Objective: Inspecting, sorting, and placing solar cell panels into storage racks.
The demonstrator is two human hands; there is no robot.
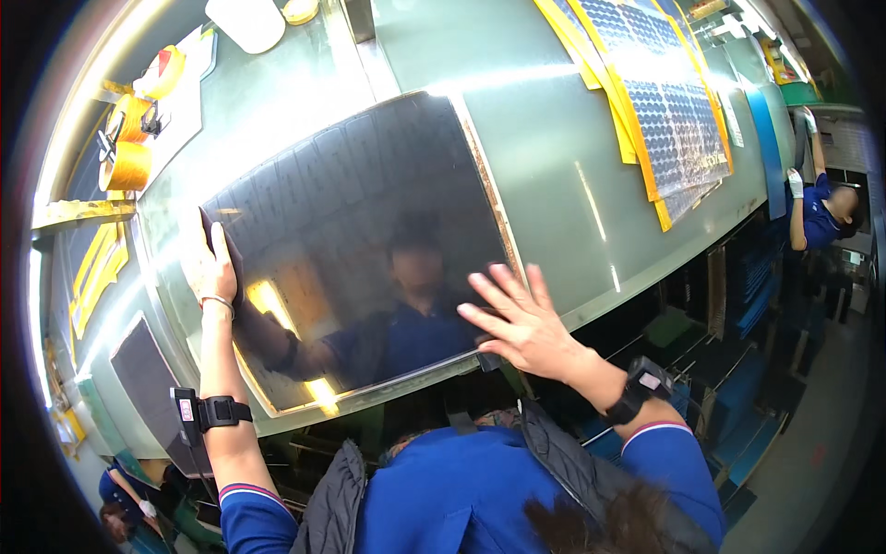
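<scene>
A large dark, glossy rectangular panel lies flat on the pale green worktop, mirroring the lights and my upper body. Its right and lower borders show a thin, light strip. Along the panel's left edge rests my left hand, its fingers stretched out and touching the edge; part of them is hard to make out in the glare. Near the lower right corner, my right hand is open with fingers spread, over or just beside the right edge. Whether it touches the panel, I cannot tell.
Rolls of orange tape stand at the left, near a white container at the back. Patterned sheets edged in yellow tape lie at the far right. Another dark panel is at lower left. Co-workers are at the right and lower left.
</scene>
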